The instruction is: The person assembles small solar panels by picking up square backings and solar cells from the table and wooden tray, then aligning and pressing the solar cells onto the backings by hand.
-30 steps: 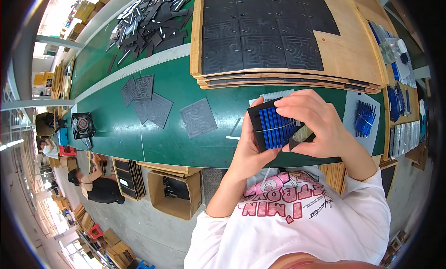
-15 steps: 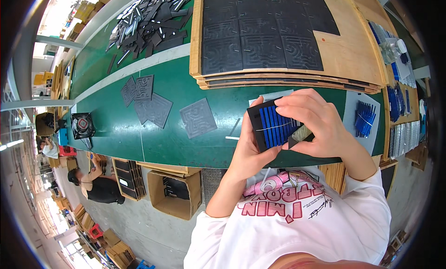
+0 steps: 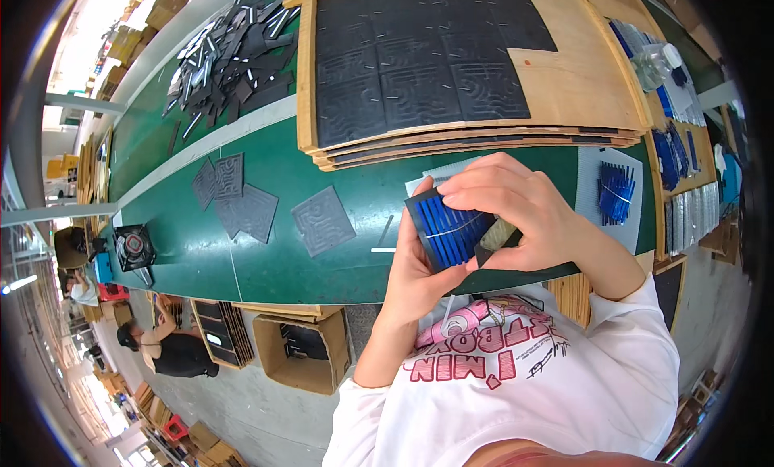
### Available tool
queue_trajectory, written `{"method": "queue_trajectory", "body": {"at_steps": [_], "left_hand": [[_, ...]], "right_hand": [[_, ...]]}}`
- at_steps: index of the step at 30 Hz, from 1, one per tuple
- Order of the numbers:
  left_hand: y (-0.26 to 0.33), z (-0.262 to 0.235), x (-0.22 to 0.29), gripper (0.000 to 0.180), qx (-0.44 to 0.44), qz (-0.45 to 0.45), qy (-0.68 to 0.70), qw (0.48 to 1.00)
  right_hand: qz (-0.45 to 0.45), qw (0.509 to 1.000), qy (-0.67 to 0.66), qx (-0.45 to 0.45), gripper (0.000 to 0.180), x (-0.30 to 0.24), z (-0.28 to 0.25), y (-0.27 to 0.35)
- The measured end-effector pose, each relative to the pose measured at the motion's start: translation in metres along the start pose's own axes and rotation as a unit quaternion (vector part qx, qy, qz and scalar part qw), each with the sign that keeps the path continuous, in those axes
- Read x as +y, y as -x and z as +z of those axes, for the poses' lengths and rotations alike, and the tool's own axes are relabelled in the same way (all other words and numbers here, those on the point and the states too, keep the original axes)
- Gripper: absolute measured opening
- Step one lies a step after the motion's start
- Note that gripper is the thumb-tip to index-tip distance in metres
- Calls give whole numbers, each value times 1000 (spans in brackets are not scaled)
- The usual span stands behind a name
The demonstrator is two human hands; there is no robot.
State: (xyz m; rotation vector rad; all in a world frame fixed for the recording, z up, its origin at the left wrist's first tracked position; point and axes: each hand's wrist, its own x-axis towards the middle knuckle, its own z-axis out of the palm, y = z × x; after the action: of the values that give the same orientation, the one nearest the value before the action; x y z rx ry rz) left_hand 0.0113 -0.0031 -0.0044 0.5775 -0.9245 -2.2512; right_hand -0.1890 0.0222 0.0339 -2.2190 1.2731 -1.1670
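A small black panel with blue strips and thin pale lines across them (image 3: 447,235) is raised tilted over the table's near edge. My left hand (image 3: 413,285) grips its left side and lower edge. My right hand (image 3: 528,217) curls around a pale, yellowish roll-like object (image 3: 497,235) with a dark angular piece beside it, its fingertips against the panel's upper edge. The right fingers partly hide both. Left of my hands a grey square plate with raised, maze-like lines (image 3: 323,220) lies flat. A narrow white strip (image 3: 383,250) lies between that plate and my left hand.
A stack of wooden trays (image 3: 484,132) with black patterned plates stands behind my hands. A heap of black and silver strips (image 3: 234,56) lies far left. A bundle of blue strips (image 3: 616,194) sits on white sheeting at right. A small fan (image 3: 134,247) stands left.
The view has shifted, so the table and trays appear further left. My hands still hold the panel and the pale object, with the panel's tilt slightly altered.
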Motion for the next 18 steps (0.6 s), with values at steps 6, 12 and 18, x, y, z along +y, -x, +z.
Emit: {"method": "queue_trajectory", "body": {"at_steps": [6,12,18], "left_hand": [[-1,2,-1,104,-5,7,4,1000],[0,3,-1,105,-3,2,9,1000],[0,4,0,105,-3,-1,6,1000]], "right_hand": [[3,1000,-22,-2,74,1,-1,2],[-6,999,-34,-2,72,2,-1,1],[-1,1000,-30,-2,73,2,-1,2]]}}
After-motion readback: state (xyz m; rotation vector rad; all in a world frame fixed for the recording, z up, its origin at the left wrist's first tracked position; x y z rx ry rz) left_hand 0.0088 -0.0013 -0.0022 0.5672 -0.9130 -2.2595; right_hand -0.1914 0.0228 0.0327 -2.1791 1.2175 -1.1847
